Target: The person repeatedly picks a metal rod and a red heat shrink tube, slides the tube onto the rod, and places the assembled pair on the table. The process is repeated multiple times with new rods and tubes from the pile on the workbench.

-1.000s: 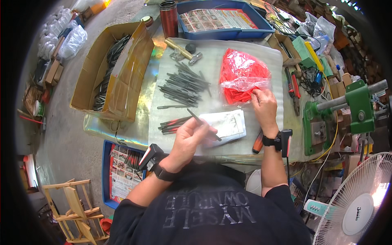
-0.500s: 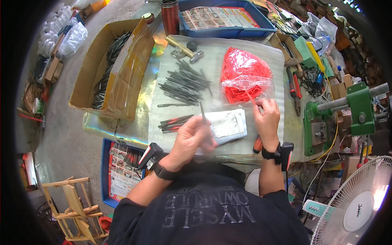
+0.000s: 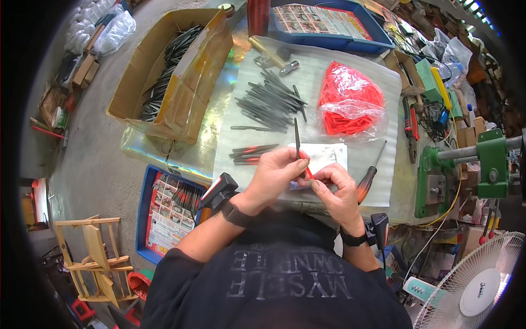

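Pinching, over tabletop (image 3: 204,147): left hand (image 3: 280,172), slender dark rod (image 3: 297,134); right hand (image 3: 338,193), slim red piece (image 3: 309,173) at its lower end. Seemingly done: red-and-black rods (image 3: 255,148) nearby, more in blue tray (image 3: 146,211). Outstanding: loose dark rods (image 3: 267,105), bagged red pieces (image 3: 349,98).

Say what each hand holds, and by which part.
The left hand holds a dark stick by its lower part; the right hand pinches a red piece by its lower end.

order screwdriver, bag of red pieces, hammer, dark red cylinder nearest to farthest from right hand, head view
1. Screwdriver: just right of the right hand
2. Bag of red pieces: ahead, slightly right
3. Hammer: ahead, left
4. Dark red cylinder: beyond the hammer
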`<state>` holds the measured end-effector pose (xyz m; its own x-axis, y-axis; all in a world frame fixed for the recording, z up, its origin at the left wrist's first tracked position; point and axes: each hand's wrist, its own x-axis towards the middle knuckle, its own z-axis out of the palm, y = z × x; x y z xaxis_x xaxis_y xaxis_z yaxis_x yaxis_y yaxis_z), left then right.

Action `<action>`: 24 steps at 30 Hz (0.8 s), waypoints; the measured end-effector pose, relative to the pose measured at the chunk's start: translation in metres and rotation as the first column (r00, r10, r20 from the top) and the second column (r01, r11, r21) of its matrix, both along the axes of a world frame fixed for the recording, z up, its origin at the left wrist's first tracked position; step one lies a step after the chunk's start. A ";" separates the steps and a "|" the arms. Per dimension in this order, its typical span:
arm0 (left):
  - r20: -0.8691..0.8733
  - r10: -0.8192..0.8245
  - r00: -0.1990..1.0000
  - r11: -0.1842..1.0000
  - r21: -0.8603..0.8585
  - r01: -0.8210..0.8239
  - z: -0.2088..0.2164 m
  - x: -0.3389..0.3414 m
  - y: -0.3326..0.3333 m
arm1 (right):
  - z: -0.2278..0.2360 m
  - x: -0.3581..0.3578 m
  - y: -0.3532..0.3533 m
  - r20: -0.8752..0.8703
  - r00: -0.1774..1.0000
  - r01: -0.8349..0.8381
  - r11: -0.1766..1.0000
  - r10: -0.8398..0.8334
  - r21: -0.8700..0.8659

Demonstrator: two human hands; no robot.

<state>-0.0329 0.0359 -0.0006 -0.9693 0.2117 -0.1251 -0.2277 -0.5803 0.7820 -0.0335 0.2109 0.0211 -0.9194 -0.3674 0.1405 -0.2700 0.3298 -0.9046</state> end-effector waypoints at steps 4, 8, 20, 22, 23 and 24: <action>-0.002 -0.060 0.998 0.997 -0.043 0.060 -0.003 0.003 -0.007 | 0.003 -0.004 0.000 0.233 0.970 -0.051 0.997 0.064 -0.062; 0.013 -0.106 0.994 0.992 -0.062 0.106 -0.003 0.005 -0.010 | 0.004 -0.005 -0.001 0.326 0.944 -0.032 0.997 0.052 -0.067; 0.069 -0.003 0.998 1.000 0.004 0.002 -0.009 0.007 -0.009 | 0.005 -0.002 -0.007 0.096 0.992 0.094 0.993 -0.086 -0.078; 0.040 -0.054 0.998 0.998 0.037 0.052 -0.009 0.009 -0.007 | 0.003 -0.002 -0.011 0.116 0.988 0.117 0.984 -0.102 -0.131; 0.044 -0.101 0.994 0.995 0.017 0.100 -0.010 0.009 -0.007 | 0.001 -0.002 -0.013 0.146 0.983 0.131 0.979 -0.107 -0.160; 0.036 -0.104 0.994 0.994 0.027 0.104 -0.010 0.010 -0.006 | 0.000 -0.002 -0.015 0.175 0.979 0.141 0.971 -0.107 -0.191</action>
<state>-0.0230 0.0295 -0.0101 -0.9366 0.3147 -0.1539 -0.3163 -0.5713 0.7573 -0.0357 0.1957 0.0214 -0.9725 -0.2283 0.0451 -0.0827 0.1576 -0.9840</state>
